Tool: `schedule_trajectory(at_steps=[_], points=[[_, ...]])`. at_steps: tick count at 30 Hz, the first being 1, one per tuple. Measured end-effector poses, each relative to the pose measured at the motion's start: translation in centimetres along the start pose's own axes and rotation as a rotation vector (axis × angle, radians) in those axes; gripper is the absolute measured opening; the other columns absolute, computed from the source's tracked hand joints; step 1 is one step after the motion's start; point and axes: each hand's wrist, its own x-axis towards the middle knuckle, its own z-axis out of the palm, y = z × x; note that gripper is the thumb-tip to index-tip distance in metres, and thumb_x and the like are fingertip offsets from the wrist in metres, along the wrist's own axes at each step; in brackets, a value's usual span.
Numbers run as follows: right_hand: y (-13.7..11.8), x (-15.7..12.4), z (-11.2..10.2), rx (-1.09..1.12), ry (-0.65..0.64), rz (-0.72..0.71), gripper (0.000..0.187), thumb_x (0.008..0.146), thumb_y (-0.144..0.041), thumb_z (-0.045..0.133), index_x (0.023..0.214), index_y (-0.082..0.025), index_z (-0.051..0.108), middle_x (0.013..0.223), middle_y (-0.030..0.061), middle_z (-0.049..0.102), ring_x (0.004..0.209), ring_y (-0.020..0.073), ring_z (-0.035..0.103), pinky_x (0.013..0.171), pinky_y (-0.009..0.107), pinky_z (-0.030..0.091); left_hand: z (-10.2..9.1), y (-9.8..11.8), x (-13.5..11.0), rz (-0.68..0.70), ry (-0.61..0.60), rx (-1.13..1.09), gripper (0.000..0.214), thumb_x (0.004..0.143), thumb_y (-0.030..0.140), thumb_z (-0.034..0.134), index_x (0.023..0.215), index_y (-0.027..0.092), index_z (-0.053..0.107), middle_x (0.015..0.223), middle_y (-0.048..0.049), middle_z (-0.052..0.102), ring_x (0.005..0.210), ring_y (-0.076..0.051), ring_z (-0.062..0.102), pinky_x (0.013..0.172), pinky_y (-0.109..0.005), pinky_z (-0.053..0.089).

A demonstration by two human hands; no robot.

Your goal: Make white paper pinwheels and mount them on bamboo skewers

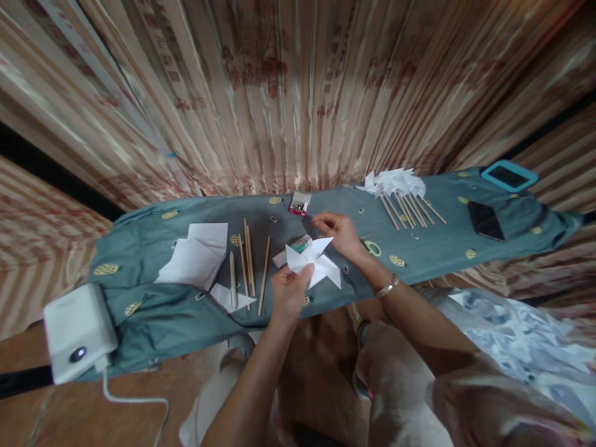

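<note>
White pinwheel point(313, 264) front and centre in the head view, held just above the near edge of the table, over the teal cloth point(139, 310), with both hands on it. The left hand point(286, 292) comes up from below, thumb and fingers pinched shut on the lower left blade. The right hand point(338, 233) reaches in from the far side, fingers curled closed over the upper right blade, a metal bangle point(388, 287) on that wrist. Just behind the pinwheel, and partly hidden by it, lies a small white and green stick point(298, 247); what it is, I cannot tell. Further back, near the curtain point(279, 93), sits a little red box point(299, 203). Left of the hands, loose wooden sticks point(249, 264) lie roughly side by side, and beyond them is a loose stack of white paper sheets point(198, 254), with a cut scrap point(223, 297) at the near end of the sticks. Off to the right, well apart from the hands, is a heap of paper wheels point(393, 183) with sticks fanning out from under it. Further right lies a dark phone point(485, 220), and at the far corner a blue-cased device point(508, 176). At the left end of the table is a white box point(79, 332) with a cable point(135, 397) trailing down from it.
</note>
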Motion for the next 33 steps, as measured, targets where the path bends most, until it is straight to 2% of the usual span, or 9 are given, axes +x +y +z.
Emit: schedule_trajectory(at_steps=[2,4,5,10,17,20,27,31,33], points=[[-1.0,2.1,0.0,-0.326,-0.048,-0.074,0.03,0.089,-0.027,0.046,0.101,-0.018,0.072,0.088,0.0044,0.076,0.078,0.018,0.067,0.07,0.027,0.046,-0.1,0.1,-0.1,-0.021,-0.002,0.001,0.03,0.041,0.032,0.087,0.062,0.015,0.074,0.061,-0.0028,0.072,0.055,-0.013,0.059,0.057,-0.025,0.045],[-2.0,4.1,0.3,-0.681,-0.153,-0.143,0.036,0.093,-0.023,0.038,0.109,-0.018,0.07,0.103,0.0075,0.075,0.092,0.0193,0.068,0.077,0.027,0.046,-0.1,0.2,-0.2,-0.04,-0.003,0.001,0.028,0.041,0.031,0.087,0.061,0.015,0.074,0.059,-0.002,0.07,0.053,-0.013,0.058,0.056,-0.024,0.044],[-2.4,5.0,0.5,-0.735,-0.183,-0.154,0.036,0.093,-0.022,0.038,0.11,-0.017,0.07,0.107,0.0099,0.074,0.095,0.0207,0.068,0.078,0.027,0.046,-0.1,0.3,-0.2,-0.046,-0.008,0.002,0.028,0.042,0.032,0.086,0.061,0.015,0.074,0.058,-0.0017,0.07,0.052,-0.012,0.058,0.056,-0.024,0.044],[-3.2,7.7,1.9,-0.885,-0.309,-0.183,0.035,0.09,-0.017,0.04,0.104,-0.011,0.072,0.106,0.0187,0.074,0.099,0.0263,0.067,0.08,0.03,0.045,-0.3,0.5,-0.4,-0.029,-0.034,0.007,0.027,0.047,0.032,0.085,0.066,0.015,0.075,0.056,-0.0002,0.067,0.053,-0.013,0.057,0.057,-0.025,0.043],[-2.9,8.9,2.8,-1.043,-0.404,-0.181,0.034,0.089,-0.016,0.043,0.104,-0.006,0.071,0.107,0.0243,0.072,0.102,0.0281,0.067,0.082,0.031,0.045,-0.6,0.2,-0.3,-0.028,-0.066,0.024,0.026,0.051,0.037,0.083,0.062,0.016,0.073,0.047,0.0038,0.055,0.047,-0.009,0.045,0.052,-0.024,0.036],[-2.8,9.4,3.0,-1.086,-0.43,-0.185,0.035,0.09,-0.017,0.042,0.106,-0.006,0.071,0.107,0.0243,0.072,0.101,0.0295,0.067,0.081,0.034,0.046,-0.6,0.2,-0.4,-0.027,-0.08,0.007,0.026,0.052,0.038,0.083,0.064,0.016,0.074,0.049,0.0032,0.057,0.047,-0.008,0.042,0.051,-0.023,0.035],[-3.3,10.4,3.0,-1.136,-0.493,-0.211,0.033,0.087,-0.018,0.047,0.107,-0.011,0.071,0.104,0.0197,0.074,0.101,0.0292,0.067,0.081,0.034,0.048,-0.5,0.5,-0.5,-0.037,-0.064,0.001,0.027,0.049,0.037,0.082,0.067,0.017,0.076,0.056,-0.0003,0.064,0.051,-0.01,0.048,0.052,-0.024,0.037],[-3.3,10.5,3.0,-1.148,-0.509,-0.227,0.033,0.087,-0.018,0.046,0.107,-0.009,0.071,0.102,0.0217,0.073,0.102,0.0302,0.067,0.081,0.034,0.047,-0.4,0.5,-0.5,-0.037,-0.067,0.005,0.025,0.049,0.037,0.081,0.064,0.017,0.075,0.05,0.0007,0.06,0.051,-0.011,0.048,0.051,-0.024,0.036],[-3.3,10.5,3.1,-1.152,-0.511,-0.234,0.033,0.088,-0.018,0.045,0.107,-0.009,0.071,0.103,0.0226,0.073,0.103,0.0314,0.067,0.08,0.035,0.047,-0.4,0.5,-0.5,-0.037,-0.066,-0.007,0.027,0.048,0.037,0.082,0.066,0.017,0.076,0.054,-0.0005,0.063,0.053,-0.012,0.051,0.053,-0.024,0.038]])
